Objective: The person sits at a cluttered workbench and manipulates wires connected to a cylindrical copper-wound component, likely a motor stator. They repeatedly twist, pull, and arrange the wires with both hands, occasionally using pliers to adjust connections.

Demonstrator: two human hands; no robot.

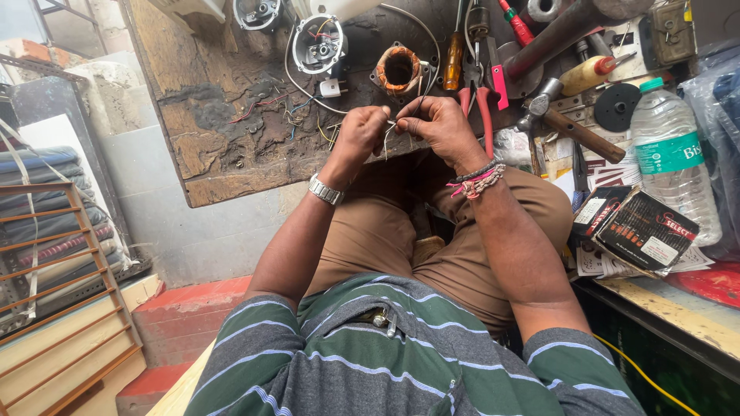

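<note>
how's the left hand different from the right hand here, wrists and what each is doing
The left hand wears a metal watch at the wrist; the right hand wears coloured thread bands. The left hand is curled into a closed fist, while the right hand's fingers are looser and pinch from the other side. Both grip the same thin wires between them, above the person's lap and at the edge of the worn workbench.

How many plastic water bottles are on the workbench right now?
1. A clear plastic water bottle with a green cap stands at the right edge of the bench, behind the dark cardboard box. Clutter may hide others.
</note>
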